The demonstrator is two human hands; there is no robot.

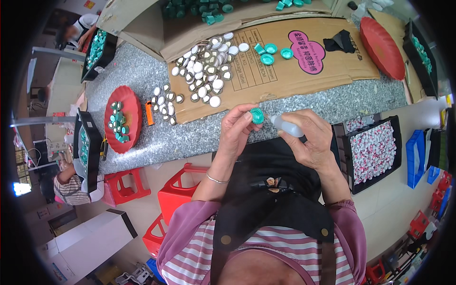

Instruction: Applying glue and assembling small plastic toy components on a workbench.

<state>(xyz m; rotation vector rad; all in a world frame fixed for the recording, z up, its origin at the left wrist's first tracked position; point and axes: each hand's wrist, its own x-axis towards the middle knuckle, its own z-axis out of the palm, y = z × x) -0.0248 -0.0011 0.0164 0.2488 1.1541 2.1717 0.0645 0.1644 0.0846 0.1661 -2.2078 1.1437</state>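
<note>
Bright, fairly even light covers the granite worktop (pixel 161 137), with pale glare near its left front corner. Beyond its back edge, the open cabinet (pixel 152 28) is shadowed inside. Far past the left edge, a bright patch (pixel 21 189) burns out white. The teal fluted cap (pixel 257 115) looks reasonably sharp; toward the blackened rim, lines bow and detail softens.

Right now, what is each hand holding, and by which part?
The left hand pinches a green cap by its edge; the right hand grips a bottle around its body.
</note>
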